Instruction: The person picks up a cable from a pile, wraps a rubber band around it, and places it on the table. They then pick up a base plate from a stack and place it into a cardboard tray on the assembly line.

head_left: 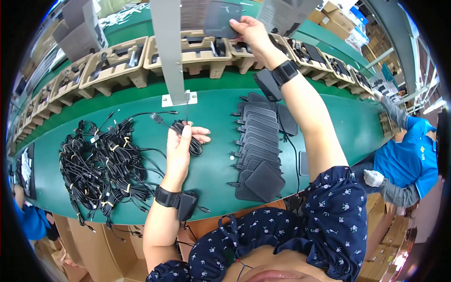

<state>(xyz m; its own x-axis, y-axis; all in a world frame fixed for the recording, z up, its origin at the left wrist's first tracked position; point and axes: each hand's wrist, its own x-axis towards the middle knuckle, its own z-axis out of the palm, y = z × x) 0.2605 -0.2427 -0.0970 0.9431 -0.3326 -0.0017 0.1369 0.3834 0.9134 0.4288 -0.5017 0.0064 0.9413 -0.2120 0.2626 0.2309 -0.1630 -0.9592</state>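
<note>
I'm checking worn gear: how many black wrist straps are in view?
2: one black wrist strap behind the left hand, another behind the right hand. Any under the co-worker's grey sleeve would be hidden.

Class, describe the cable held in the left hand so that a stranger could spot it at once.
On the green table, left side, lies a cable pile. Just right of it, the left hand holds the black coiled cable. Unlike the piled ones, it is gripped.
</note>
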